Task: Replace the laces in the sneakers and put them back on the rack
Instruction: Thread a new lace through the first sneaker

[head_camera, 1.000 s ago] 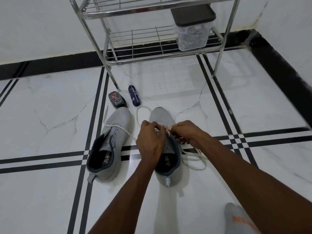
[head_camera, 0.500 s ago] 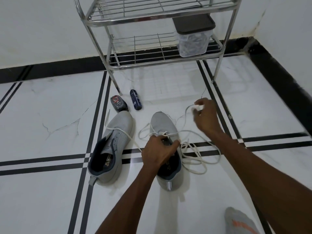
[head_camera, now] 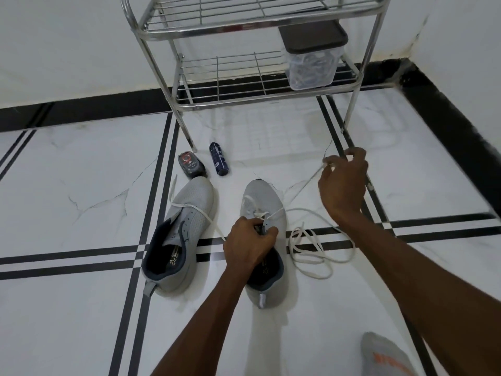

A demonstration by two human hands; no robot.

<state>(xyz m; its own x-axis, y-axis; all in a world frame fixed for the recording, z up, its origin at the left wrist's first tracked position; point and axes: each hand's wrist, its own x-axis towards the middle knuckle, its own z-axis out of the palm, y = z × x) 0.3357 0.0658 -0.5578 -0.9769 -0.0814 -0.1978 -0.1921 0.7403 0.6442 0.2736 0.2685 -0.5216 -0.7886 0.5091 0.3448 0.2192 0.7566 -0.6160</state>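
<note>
Sneakers first: from the head view, both sit on the tiled floor (head_camera: 67,308) in front of me, toes toward the rack (head_camera: 260,96), and neither is finished. My left hand (head_camera: 248,246) curls over the tongue and collar of the right sneaker (head_camera: 261,196), fingers pinching at the eyelets to hold the shoe down, while my right hand (head_camera: 343,183) is lifted off to the right and pinches a run of the white lace (head_camera: 311,251) — the strand goes taut from the lower eyelets up to my fingers, and the slack lies looped on the floor just beside the shoe. I judge only the first 1 or 2 crossings near the toe are threaded; the upper eyelets look bare. The left sneaker (head_camera: 187,215) lies just beside it, tilted, with a lace trailing across its top and no neat crossings that I can see, so it seems hardly begun. Racking both shoes is not yet done. For room, the floor to my right is open out to the black skirting, though the rack's front leg (head_camera: 349,115) stands near my raised hand — a long pull could meet it. A small tin (head_camera: 189,165) and a dark bottle (head_camera: 219,162) lie just past the toes. The rack's lower shelf holds a lidded tub (head_camera: 311,66) at its right end, with bare wire to the left of it for 2 shoes.
</note>
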